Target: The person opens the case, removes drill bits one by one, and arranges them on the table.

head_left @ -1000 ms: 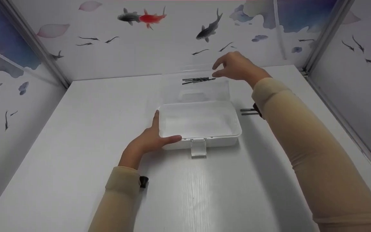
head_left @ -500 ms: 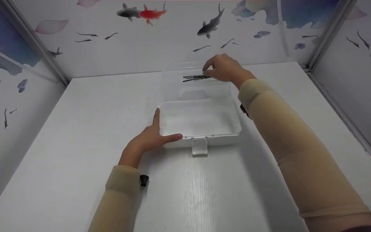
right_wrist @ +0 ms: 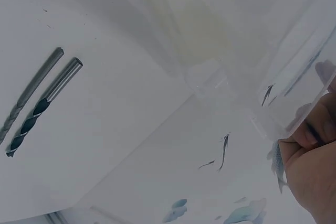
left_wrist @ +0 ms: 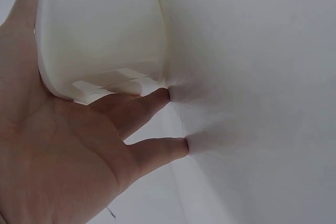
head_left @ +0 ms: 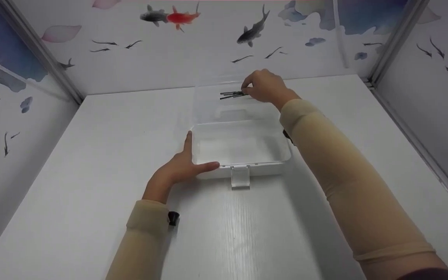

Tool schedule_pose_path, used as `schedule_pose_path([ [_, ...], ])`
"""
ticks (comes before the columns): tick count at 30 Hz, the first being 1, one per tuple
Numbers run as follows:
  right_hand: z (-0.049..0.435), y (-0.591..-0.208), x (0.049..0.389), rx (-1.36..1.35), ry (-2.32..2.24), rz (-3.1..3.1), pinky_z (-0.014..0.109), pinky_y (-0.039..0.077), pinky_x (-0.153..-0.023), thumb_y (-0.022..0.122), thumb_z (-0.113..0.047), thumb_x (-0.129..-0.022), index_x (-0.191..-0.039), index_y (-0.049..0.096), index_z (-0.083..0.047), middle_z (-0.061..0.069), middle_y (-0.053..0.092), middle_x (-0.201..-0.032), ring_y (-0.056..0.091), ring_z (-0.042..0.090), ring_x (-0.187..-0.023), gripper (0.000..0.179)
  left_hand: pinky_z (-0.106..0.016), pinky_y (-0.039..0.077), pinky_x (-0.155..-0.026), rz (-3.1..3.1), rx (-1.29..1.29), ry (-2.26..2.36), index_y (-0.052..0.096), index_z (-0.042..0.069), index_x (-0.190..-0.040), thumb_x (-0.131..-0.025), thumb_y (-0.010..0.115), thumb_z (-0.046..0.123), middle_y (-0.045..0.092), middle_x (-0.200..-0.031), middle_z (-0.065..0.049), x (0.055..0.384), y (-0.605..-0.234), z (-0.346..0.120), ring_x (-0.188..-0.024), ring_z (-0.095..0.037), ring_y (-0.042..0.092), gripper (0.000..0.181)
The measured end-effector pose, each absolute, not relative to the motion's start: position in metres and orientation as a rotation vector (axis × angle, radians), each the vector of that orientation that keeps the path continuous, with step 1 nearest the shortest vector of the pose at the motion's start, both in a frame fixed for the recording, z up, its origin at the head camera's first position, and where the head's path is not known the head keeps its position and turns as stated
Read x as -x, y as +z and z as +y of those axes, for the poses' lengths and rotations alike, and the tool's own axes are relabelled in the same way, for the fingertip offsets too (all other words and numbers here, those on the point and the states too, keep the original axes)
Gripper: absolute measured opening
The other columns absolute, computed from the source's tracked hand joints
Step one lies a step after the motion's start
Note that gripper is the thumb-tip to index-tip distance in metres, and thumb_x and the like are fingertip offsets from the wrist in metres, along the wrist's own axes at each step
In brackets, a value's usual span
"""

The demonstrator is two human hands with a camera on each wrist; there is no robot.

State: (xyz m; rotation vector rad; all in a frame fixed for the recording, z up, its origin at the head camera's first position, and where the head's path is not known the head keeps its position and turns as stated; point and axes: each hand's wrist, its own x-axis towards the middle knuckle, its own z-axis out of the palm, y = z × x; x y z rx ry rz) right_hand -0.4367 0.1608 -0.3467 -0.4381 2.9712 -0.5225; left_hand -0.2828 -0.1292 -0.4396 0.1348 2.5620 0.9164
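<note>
A clear plastic box (head_left: 265,169) stands on the white table, its lid (head_left: 206,111) folded back behind it. My left hand (head_left: 177,167) rests against the box's front left corner, thumb along the front rim and index finger along the left side. In the left wrist view, its fingers (left_wrist: 157,151) stretch out straight beside the box wall. Several thin, dark drill bits (head_left: 230,94) lie bunched in the lid. With my right hand (head_left: 266,86) I pinch their right ends, which the fingers hide. The right wrist view shows that hand (right_wrist: 315,156) only partly.
Two more drill bits (right_wrist: 50,85) lie on the table to the right of the box; in the head view my right forearm (head_left: 336,167) covers them. The box's front latch (head_left: 240,178) hangs down. Behind the table rises a wall (head_left: 130,70) printed with fish.
My right hand has moved left and slightly down to the drill bits in the lid, and its fingers have closed on their ends. The left hand stays at the box.
</note>
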Motion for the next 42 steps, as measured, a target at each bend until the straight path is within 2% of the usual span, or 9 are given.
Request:
schedule_pose_path([
  [10,0.156,-0.345,0.434,0.383,-0.538,2.950,0.055,0.046,-0.118,0.058,-0.029,-0.110,-0.137,0.073,-0.014,0.010,0.063,-0.153,0.055,0.034,-0.146,0.034,-0.056,0.026,-0.132,2.570,-0.134,0.921,-0.025,0.029,-0.168,-0.079,0.074,0.083,0.013,-0.180,-0.016,0.283,-0.437,-0.129,-0.165,-0.036,0.025,0.144],
  [19,0.157,-0.352,0.433,0.374,-0.499,2.978,0.056,0.050,-0.114,0.060,-0.028,-0.110,-0.135,0.075,-0.017,0.010,0.062,-0.154,0.053,0.035,-0.148,0.031,-0.057,0.029,-0.130,2.573,-0.145,0.908,-0.025,0.027,-0.168,-0.079,0.074,0.082,0.019,-0.178,-0.020,0.282,-0.438,-0.127,-0.163,-0.038,0.030,0.144],
  [27,0.155,-0.346,0.432,0.328,-0.520,2.907,0.055,0.047,-0.117,0.067,-0.025,-0.107,-0.131,0.077,-0.017,0.010,0.063,-0.154,0.053,0.034,-0.147,0.027,-0.058,0.026,-0.132,2.571,-0.139,0.901,-0.026,0.028,-0.168,-0.078,0.073,0.085,0.013,-0.180,-0.017,0.280,-0.439,-0.128,-0.165,-0.037,0.024,0.145],
  [35,0.154,-0.342,0.435,0.299,-0.536,2.843,0.055,0.045,-0.120,0.068,-0.022,-0.106,-0.129,0.078,-0.014,0.011,0.057,-0.159,0.050,0.034,-0.149,0.026,-0.058,0.028,-0.131,2.571,-0.136,0.904,-0.025,0.028,-0.168,-0.078,0.074,0.083,0.015,-0.179,-0.018,0.280,-0.438,-0.129,-0.164,-0.038,0.027,0.144],
  [38,0.154,-0.341,0.436,0.292,-0.537,2.815,0.055,0.046,-0.119,0.067,-0.022,-0.107,-0.129,0.076,-0.010,0.013,0.060,-0.154,0.056,0.034,-0.142,0.027,-0.058,0.027,-0.131,2.570,-0.127,0.900,-0.025,0.029,-0.168,-0.079,0.075,0.083,0.013,-0.180,-0.017,0.281,-0.439,-0.128,-0.164,-0.037,0.026,0.144],
  [42,0.155,-0.341,0.437,0.312,-0.485,2.806,0.053,0.050,-0.114,0.066,-0.024,-0.107,-0.130,0.073,-0.005,0.014,0.070,-0.138,0.065,0.031,-0.126,0.030,-0.058,0.027,-0.131,2.570,-0.127,0.892,-0.025,0.030,-0.168,-0.079,0.074,0.083,0.014,-0.180,-0.016,0.281,-0.439,-0.127,-0.165,-0.037,0.025,0.143],
])
